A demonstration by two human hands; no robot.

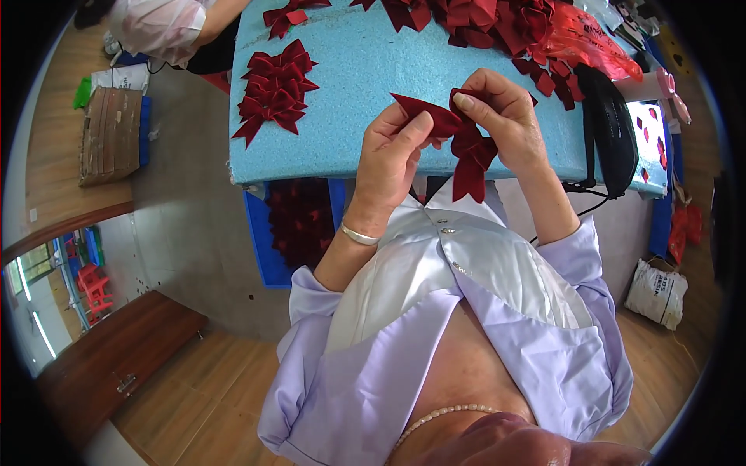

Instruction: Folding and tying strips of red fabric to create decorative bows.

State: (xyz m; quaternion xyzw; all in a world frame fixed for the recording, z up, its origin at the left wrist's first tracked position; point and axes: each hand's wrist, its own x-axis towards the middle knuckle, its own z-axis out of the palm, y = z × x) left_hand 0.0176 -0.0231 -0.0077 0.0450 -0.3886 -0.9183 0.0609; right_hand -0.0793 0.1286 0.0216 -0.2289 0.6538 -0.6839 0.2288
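Over the near edge of the blue table (342, 85), a dark red velvet ribbon bow (472, 151) is held between my two hands. My left hand (396, 147) pinches one of its loops between thumb and fingers, on the left side. At the upper right of the bow, my right hand (505, 116) grips it with the thumb pressed down near the knot. One tail hangs down toward my shirt. Part of the bow lies hidden behind my fingers. To the left on the tabletop rests a cluster of finished-looking red bows (276, 93).
A large heap of red bows (482, 23) and a red plastic bag (594, 43) lie at the far right. A black bag (610, 132) hangs at the table's right edge. Below stands a blue bin (272, 264) of red pieces. Another person's arm (214, 23) is at upper left.
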